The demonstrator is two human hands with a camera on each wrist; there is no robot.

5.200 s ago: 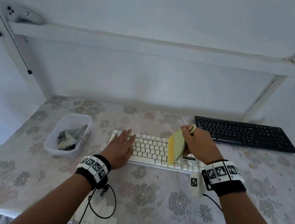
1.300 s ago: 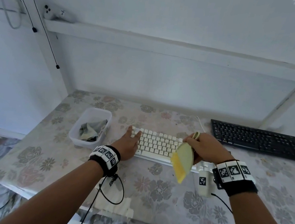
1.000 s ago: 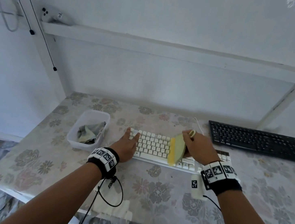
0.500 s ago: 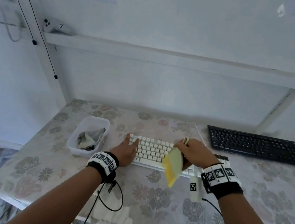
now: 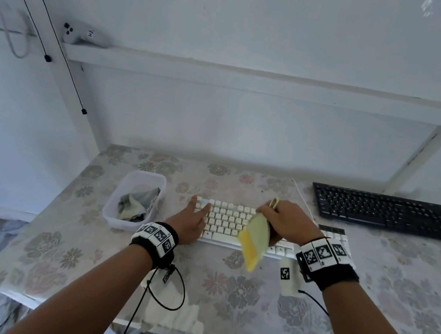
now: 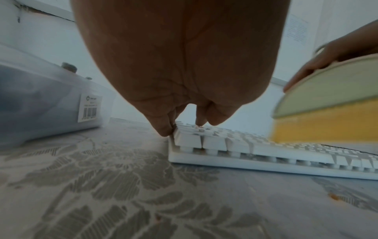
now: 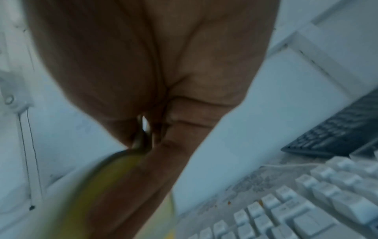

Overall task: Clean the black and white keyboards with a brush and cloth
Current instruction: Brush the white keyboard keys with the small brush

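A white keyboard [image 5: 230, 222] lies in the middle of the flowered table, also seen in the left wrist view [image 6: 266, 150] and the right wrist view [image 7: 296, 210]. My left hand [image 5: 192, 219] rests flat on its left end, fingers straight, thumb against the edge [image 6: 165, 129]. My right hand [image 5: 288, 221] grips a brush [image 5: 253, 238] with a pale green back and yellow bristles, held over the keyboard's front middle; the brush [image 6: 331, 103] is blurred. A black keyboard [image 5: 388, 211] lies at the back right [image 7: 335, 129].
A clear plastic tub [image 5: 135, 200] holding a crumpled grey cloth [image 5: 136, 204] stands left of the white keyboard. A white shelf rail [image 5: 254, 82] runs above the table against the wall. Cables hang from both wrists over the front table edge.
The brush has swung back and forth over the white keyboard's middle, now angled toward the front edge again. My left hand has stayed on the keyboard's left end. The view has tilted upward.
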